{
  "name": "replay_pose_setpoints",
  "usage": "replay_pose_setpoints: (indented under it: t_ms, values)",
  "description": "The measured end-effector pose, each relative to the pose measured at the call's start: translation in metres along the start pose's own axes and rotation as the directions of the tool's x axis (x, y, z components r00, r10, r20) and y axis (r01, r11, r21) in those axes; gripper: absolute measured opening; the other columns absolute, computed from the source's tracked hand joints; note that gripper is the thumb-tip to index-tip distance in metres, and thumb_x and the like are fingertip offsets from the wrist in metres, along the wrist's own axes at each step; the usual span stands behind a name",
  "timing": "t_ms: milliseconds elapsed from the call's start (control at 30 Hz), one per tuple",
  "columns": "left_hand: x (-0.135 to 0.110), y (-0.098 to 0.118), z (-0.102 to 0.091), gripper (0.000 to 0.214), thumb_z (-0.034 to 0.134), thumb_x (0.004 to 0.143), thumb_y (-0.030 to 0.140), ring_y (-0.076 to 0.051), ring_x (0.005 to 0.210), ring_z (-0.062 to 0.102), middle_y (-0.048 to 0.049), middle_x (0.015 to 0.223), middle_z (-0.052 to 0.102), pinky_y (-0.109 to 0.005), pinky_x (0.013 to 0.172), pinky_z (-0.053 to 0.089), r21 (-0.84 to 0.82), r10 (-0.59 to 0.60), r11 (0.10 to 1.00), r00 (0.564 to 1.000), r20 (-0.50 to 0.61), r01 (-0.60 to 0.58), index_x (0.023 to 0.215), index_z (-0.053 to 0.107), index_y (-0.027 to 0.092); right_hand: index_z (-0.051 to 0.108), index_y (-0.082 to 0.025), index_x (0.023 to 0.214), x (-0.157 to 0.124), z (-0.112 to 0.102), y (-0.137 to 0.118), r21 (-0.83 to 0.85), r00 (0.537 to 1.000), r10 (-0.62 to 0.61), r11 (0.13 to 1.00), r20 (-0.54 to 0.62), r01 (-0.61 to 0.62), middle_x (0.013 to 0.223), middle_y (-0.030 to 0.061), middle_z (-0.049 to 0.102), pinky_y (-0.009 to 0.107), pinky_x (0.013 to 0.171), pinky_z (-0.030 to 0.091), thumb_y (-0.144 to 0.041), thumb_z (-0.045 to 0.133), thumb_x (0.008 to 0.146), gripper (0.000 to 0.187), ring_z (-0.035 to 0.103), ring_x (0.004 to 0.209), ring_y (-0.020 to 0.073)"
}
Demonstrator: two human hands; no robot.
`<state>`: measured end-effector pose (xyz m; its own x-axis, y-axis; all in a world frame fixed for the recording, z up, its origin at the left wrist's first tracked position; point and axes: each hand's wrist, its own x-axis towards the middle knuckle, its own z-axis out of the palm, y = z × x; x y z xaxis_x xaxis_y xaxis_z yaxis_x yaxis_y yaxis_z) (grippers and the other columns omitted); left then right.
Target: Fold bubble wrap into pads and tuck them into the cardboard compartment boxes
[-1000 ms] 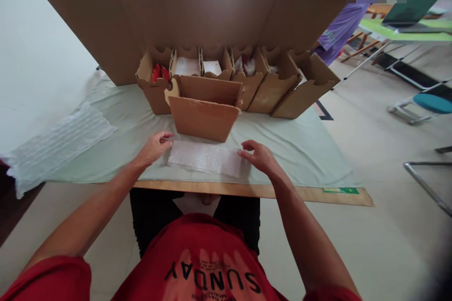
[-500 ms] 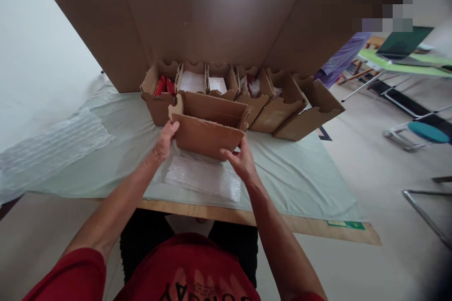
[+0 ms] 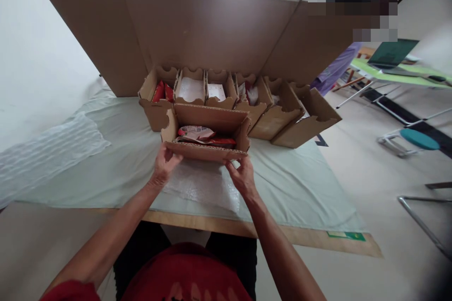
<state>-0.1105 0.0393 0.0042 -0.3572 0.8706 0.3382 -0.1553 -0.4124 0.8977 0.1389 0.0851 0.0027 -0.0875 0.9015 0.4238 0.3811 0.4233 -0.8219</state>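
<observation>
A cardboard box with an open top is tilted toward me in front of the row of boxes. Inside it lie red and white packets. My left hand grips its lower left corner, and my right hand holds its lower right corner, fingers partly hidden beneath. Under and in front of the box, a folded sheet of bubble wrap rests on the pale green cloth.
Behind stand several cardboard boxes in a row, holding red packets and white items. A tall cardboard panel rises behind them. More bubble wrap lies at left. Another person's purple clothing, a green table and a blue stool are at right.
The box has tipped toward me, so the packets inside now show. Both hands have shifted lower with its near edge. The view has tilted up slightly.
</observation>
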Motion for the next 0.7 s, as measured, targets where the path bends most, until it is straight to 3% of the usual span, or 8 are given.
replay_pose_setpoints:
  t_ms: [167,233,367,400,467,567,633,700]
  values:
    - [0.034,-0.005,0.014,0.068,0.067,0.075,0.038,-0.028,0.128,0.058,-0.0112,0.136,0.063,-0.046,0.113,0.044,0.155,-0.053,0.987,0.994,0.093,0.038,0.138,0.048,0.022,0.051,-0.022,0.137,0.042,-0.004,0.011,-0.004,0.985,0.112,0.994,0.133,-0.113,0.133,0.0137,0.064,0.045,0.091,0.057,-0.038,0.064,0.081,0.060,0.063,0.114,0.0278]
    - [0.040,-0.005,0.012,0.077,0.066,0.074,0.037,-0.030,0.135,0.052,-0.0124,0.146,0.055,-0.048,0.115,0.041,0.254,-0.059,0.967,0.993,0.098,0.033,0.145,0.040,0.023,0.046,-0.024,0.144,0.044,-0.009,0.011,-0.054,0.986,0.122,0.992,0.117,-0.116,0.140,0.0145,0.060,0.046,0.094,0.056,-0.039,0.062,0.084,0.064,0.061,0.121,0.0284]
    - [0.012,0.007,-0.014,0.084,0.068,0.080,0.035,-0.034,0.143,0.045,-0.0143,0.154,0.047,-0.055,0.118,0.035,0.552,-0.036,0.833,0.999,0.012,0.023,0.155,0.031,0.026,0.038,-0.024,0.153,0.002,-0.035,-0.005,-0.210,0.995,0.099,0.973,0.026,-0.092,0.147,0.0173,0.055,0.050,0.098,0.053,-0.041,0.057,0.093,0.066,0.060,0.125,0.0296]
    - [-0.002,0.012,-0.023,0.079,0.067,0.082,0.035,-0.034,0.140,0.047,-0.0145,0.150,0.051,-0.056,0.118,0.035,0.635,-0.022,0.772,0.999,0.050,-0.014,0.153,0.035,0.025,0.042,-0.025,0.151,-0.016,-0.043,-0.011,-0.221,0.994,0.081,0.973,0.068,-0.064,0.142,0.0162,0.060,0.050,0.098,0.053,-0.041,0.057,0.094,0.062,0.062,0.122,0.0292]
    - [-0.032,0.022,-0.041,0.062,0.068,0.082,0.035,-0.035,0.137,0.051,-0.0126,0.140,0.061,-0.057,0.118,0.034,0.740,-0.011,0.648,0.969,0.246,-0.181,0.142,0.054,0.024,0.056,-0.028,0.141,-0.051,-0.054,-0.022,-0.226,0.968,0.019,0.973,0.251,0.040,0.133,0.0122,0.067,0.049,0.100,0.052,-0.041,0.060,0.094,0.049,0.064,0.120,0.0289]
    - [-0.059,0.027,-0.060,0.037,0.070,0.080,0.037,-0.037,0.133,0.053,-0.0115,0.131,0.068,-0.057,0.114,0.037,0.768,-0.114,0.534,0.870,0.480,-0.354,0.115,0.073,0.024,0.068,-0.026,0.128,-0.087,-0.054,-0.027,-0.296,0.859,-0.027,0.933,0.510,0.205,0.138,0.0128,0.065,0.053,0.102,0.049,-0.037,0.066,0.090,0.039,0.060,0.126,0.0338]
    - [-0.060,0.023,-0.066,0.025,0.064,0.084,0.035,-0.034,0.121,0.061,-0.0110,0.124,0.072,-0.056,0.108,0.042,0.791,-0.214,0.504,0.837,0.503,-0.346,0.103,0.077,0.025,0.073,-0.023,0.119,-0.095,-0.046,-0.020,-0.377,0.840,0.013,0.897,0.543,0.230,0.136,0.0145,0.066,0.054,0.097,0.051,-0.030,0.061,0.092,0.031,0.062,0.123,0.0347]
    - [-0.052,0.018,-0.066,0.022,0.057,0.088,0.032,-0.030,0.108,0.067,-0.0091,0.112,0.076,-0.053,0.102,0.045,0.812,-0.284,0.489,0.823,0.492,-0.317,0.093,0.077,0.025,0.076,-0.022,0.108,-0.092,-0.039,-0.012,-0.403,0.861,0.046,0.896,0.506,0.188,0.127,0.0132,0.072,0.051,0.094,0.052,-0.025,0.052,0.095,0.027,0.067,0.116,0.0317]
